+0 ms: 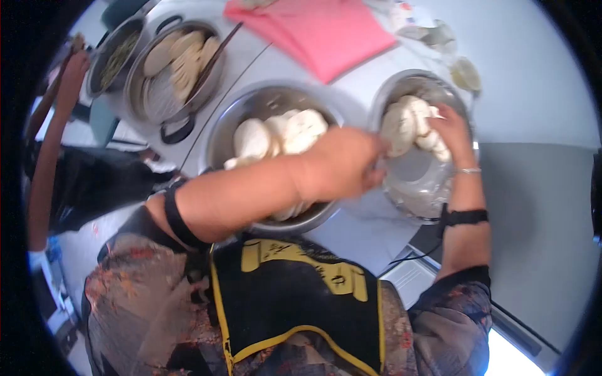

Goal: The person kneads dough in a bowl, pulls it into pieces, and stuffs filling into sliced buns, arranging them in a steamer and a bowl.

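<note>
Pale, flat oval pieces [303,130] lie in a large steel bowl [221,135] in front of the body. A second steel bowl [421,210] on the right holds more pale pieces [414,113], bunched at its far side. My left hand [351,163] is over the gap between the bowls, near the right bowl's left rim. Its fingers look bent but are smeared by motion, and whatever is in them cannot be made out. My right hand [453,128] is inside the right bowl, its fingers closed round the right edge of the bunched pieces.
A pot [135,88] of pale yellow pieces with a brown stick [216,56] stands back left, beside a pot of green food [118,62]. A pink cloth [320,34] lies at the back. Another person's arm [53,144] is at far left. A clear cup [465,74] stands back right.
</note>
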Demonstrator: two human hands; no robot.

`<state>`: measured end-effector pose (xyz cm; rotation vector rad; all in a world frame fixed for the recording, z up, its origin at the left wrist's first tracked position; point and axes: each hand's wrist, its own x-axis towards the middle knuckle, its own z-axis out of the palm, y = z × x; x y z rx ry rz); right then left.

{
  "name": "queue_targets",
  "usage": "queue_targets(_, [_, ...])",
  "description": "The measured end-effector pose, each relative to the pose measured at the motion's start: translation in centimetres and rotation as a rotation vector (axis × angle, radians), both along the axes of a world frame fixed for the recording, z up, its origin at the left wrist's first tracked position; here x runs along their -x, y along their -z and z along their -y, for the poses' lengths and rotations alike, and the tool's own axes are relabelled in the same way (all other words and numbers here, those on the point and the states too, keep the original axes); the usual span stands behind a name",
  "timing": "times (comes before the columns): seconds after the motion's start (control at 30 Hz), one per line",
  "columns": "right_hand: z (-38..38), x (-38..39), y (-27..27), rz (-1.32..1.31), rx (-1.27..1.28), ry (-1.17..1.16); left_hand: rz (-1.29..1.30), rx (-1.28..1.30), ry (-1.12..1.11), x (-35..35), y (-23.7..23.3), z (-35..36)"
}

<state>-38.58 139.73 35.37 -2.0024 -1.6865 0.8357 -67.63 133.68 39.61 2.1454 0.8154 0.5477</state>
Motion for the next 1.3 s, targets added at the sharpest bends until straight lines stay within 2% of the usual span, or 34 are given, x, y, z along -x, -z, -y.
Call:
queue_targets(0.03, [0.6,0.2,-0.5,-0.077,-0.032,0.025,0.034,0.023,-0.1,2.7,-1.2,-0.2])
queue_targets(0.07, [1.4,0.7,-1.0,-0.111,-0.072,0.02,0.048,0.034,-0.21,5.1,-0.5,-0.7])
queue_targets(0.1, [2.2,1.1,-1.8,-0.137,-0.122,0.019,0.088,0.171,-0.281,7.6,-0.3,-1.3])
queue_targets(0.17, [4.5,4.3,-4.3,-0.199,-0.051,0.078,0.257,0.437,-0.405,12.2,0.4,-1.4])
queue_targets(0.2, [5.8,6.4,-5.4,-0.227,-0.016,0.11,0.26,0.483,-0.492,13.7,0.8,-0.9])
queue_targets(0.27, [8.4,11.6,-6.8,-0.229,0.074,0.121,0.248,0.598,-0.543,16.2,2.2,0.3])
queue_targets(0.33, [10.9,14.8,-4.8,-0.307,0.102,-0.127,0.226,0.653,-0.449,17.2,3.3,2.1])
queue_targets(0.4, [12.7,17.9,-3.1,-0.266,0.151,-0.224,0.067,0.366,-0.315,17.5,4.2,3.5])
queue_targets(0.47, [13.4,20.2,-2.0,-0.045,0.091,-0.303,-0.155,0.045,-0.16,17.8,4.2,4.2])
queue_targets(0.5, [13.5,21.0,-1.7,0.068,0.063,-0.341,-0.125,0.011,-0.131,18.0,4.1,4.2])
queue_targets(0.6, [13.4,22.5,-1.2,0.033,0.137,-0.246,-0.2,-0.056,-0.036,18.4,5.0,4.1])
queue_targets(0.7, [13.8,23.4,-0.5,0.047,0.096,-0.172,-0.23,-0.063,0.01,18.3,5.7,4.0])
queue_targets(0.8, [13.5,23.4,0.1,-0.214,0.307,-0.152,-0.317,-0.018,0.033,18.1,5.7,3.7])
queue_targets(0.9, [13.9,23.4,1.2,0.021,0.036,-0.251,-0.308,-0.054,0.045,18.1,6.2,3.6])
queue_targets(1.0, [14.2,24.1,0.4,-0.115,0.182,-0.141,-0.329,-0.061,0.078,17.9,6.2,3.4])
queue_targets(1.1, [14.6,24.1,1.5,-0.514,0.163,0.022,-0.304,-0.07,0.105,17.9,6.6,3.1])
queue_targets(1.2, [14.2,23.9,0.6,-0.593,0.387,-0.012,-0.317,-0.079,0.117,17.8,6.5,3.0])
queue_targets(1.3, [14.4,24.3,0.5,-0.401,0.266,-0.068,-0.329,-0.076,0.112,17.6,6.2,3.0])
